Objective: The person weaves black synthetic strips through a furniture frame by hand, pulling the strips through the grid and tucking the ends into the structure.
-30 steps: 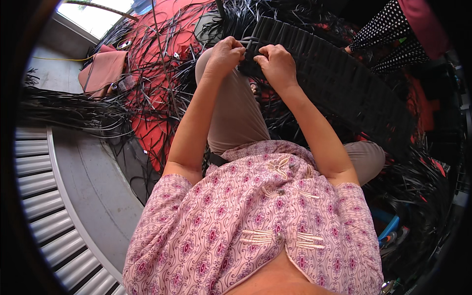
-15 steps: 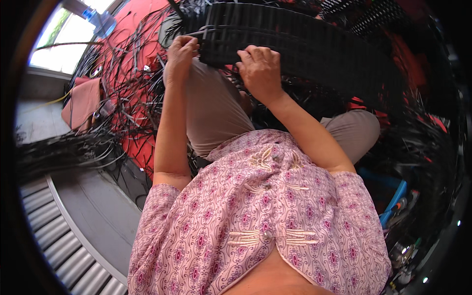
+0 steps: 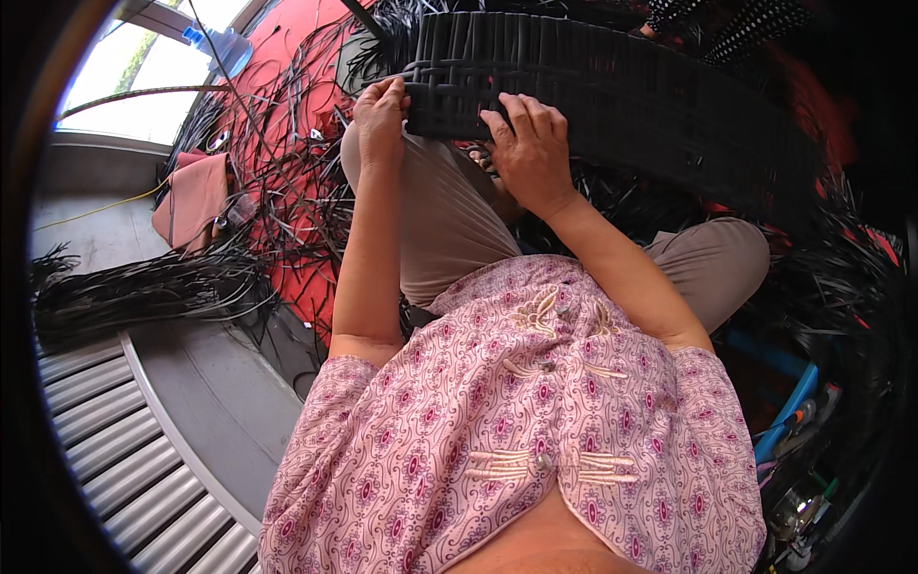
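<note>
Left hand [image 3: 381,122] is pinched narrow, contents unclear, beside the black woven panel [image 3: 612,86], right hand [image 3: 531,153] spread against its edge.

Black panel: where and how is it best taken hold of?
The black panel is probably best pinched at its near long edge, right of the right hand, coming from the wearer's side: the panel is long, this edge faces the wearer, and the left hand is at the left end.

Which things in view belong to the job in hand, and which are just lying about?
In the job:
- black woven panel, left hand and right hand at it
- loose black strips, probably

Apparently lying about:
- blue bottle
- pink folded item
- blue container
</note>
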`<state>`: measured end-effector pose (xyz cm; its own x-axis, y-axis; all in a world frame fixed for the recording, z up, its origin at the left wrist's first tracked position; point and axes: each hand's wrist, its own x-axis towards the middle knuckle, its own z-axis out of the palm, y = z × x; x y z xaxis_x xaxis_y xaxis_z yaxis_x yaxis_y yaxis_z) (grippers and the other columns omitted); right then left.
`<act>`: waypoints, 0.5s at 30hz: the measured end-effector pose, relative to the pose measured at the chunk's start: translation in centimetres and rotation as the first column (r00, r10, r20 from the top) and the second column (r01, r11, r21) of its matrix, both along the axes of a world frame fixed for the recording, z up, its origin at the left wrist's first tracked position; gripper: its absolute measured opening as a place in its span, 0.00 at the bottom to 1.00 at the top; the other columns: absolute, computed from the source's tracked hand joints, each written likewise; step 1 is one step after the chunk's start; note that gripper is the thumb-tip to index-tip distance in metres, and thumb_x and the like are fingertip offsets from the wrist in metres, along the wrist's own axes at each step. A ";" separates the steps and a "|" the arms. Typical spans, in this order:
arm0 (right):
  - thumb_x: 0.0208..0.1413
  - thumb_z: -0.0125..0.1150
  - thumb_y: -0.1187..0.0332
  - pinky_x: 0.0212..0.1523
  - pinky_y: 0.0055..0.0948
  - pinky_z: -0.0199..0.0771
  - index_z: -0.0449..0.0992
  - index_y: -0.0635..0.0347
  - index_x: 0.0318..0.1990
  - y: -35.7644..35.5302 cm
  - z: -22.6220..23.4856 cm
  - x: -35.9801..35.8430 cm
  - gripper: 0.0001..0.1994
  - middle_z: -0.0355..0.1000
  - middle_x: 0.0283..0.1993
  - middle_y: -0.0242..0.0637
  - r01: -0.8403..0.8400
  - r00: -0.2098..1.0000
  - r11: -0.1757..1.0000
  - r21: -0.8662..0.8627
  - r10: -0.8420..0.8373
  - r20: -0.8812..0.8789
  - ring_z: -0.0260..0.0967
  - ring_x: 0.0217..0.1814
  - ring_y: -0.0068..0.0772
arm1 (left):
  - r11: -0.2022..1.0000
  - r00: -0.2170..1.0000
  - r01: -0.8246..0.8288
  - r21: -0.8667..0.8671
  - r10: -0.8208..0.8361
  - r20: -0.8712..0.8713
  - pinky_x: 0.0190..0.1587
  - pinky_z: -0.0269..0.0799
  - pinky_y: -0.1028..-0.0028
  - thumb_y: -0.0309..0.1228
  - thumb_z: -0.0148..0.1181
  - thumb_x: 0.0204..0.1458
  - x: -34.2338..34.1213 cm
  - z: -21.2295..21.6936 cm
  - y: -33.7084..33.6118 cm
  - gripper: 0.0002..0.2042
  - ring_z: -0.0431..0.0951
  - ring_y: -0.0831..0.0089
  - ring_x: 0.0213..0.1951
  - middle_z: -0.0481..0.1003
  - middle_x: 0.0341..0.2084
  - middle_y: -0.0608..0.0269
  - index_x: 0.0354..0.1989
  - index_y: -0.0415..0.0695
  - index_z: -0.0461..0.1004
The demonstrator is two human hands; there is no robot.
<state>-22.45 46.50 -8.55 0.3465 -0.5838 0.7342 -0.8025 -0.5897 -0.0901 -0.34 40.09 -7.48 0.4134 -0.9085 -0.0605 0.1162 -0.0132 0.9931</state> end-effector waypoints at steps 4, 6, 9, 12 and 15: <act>0.48 0.64 0.69 0.59 0.42 0.59 0.76 0.56 0.51 0.1 -0.1 0.0 0.19 0.68 0.55 0.39 -0.021 1.000 1.000 -0.009 0.021 -0.007 0.63 0.59 0.40 | 1.000 1.000 -0.013 0.026 0.013 -0.012 0.25 0.66 0.83 0.30 0.60 0.58 0.1 -0.1 0.1 0.06 0.69 0.86 0.22 0.74 0.24 0.72 0.37 0.40 0.77; 0.52 0.61 0.68 0.58 0.42 0.61 0.77 0.58 0.49 0.1 0.0 0.0 0.16 0.70 0.52 0.39 -0.028 1.000 0.999 -0.023 0.028 -0.006 0.64 0.57 0.39 | 1.000 1.000 -0.014 0.018 0.014 -0.002 0.25 0.66 0.83 0.30 0.59 0.58 0.1 -0.1 -0.1 0.06 0.68 0.86 0.22 0.73 0.24 0.73 0.37 0.40 0.77; 0.45 0.67 0.67 0.58 0.40 0.58 0.73 0.57 0.55 0.3 -0.1 0.0 0.26 0.66 0.56 0.37 -0.006 1.000 0.999 0.038 0.007 -0.009 0.62 0.59 0.38 | 0.999 0.999 -0.038 0.013 0.038 0.025 0.26 0.65 0.83 0.31 0.59 0.58 0.3 -0.9 -0.5 0.07 0.67 0.85 0.22 0.72 0.23 0.72 0.37 0.40 0.76; 0.43 0.68 0.65 0.56 0.39 0.57 0.71 0.58 0.57 0.5 0.5 0.1 0.29 0.65 0.57 0.35 0.034 0.999 0.995 0.091 -0.032 -0.026 0.62 0.58 0.36 | 0.999 0.998 -0.051 -0.018 0.052 0.033 0.27 0.65 0.82 0.31 0.60 0.57 0.5 -1.8 -1.0 0.07 0.68 0.85 0.23 0.72 0.23 0.72 0.36 0.39 0.76; 0.43 0.69 0.63 0.54 0.38 0.57 0.71 0.57 0.57 0.5 1.2 0.2 0.30 0.65 0.56 0.34 0.062 0.997 0.989 0.135 -0.056 -0.044 0.61 0.56 0.35 | 0.995 0.995 -0.090 -0.035 0.092 0.048 0.28 0.66 0.82 0.30 0.61 0.56 0.2 -2.1 -1.0 0.07 0.69 0.84 0.24 0.72 0.23 0.71 0.35 0.38 0.76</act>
<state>-22.22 47.03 -7.32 0.3358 -0.6976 0.6330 -0.8402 -0.5256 -0.1335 -0.16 39.09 -9.55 0.4961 -0.8682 -0.0083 0.0659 0.0281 0.9974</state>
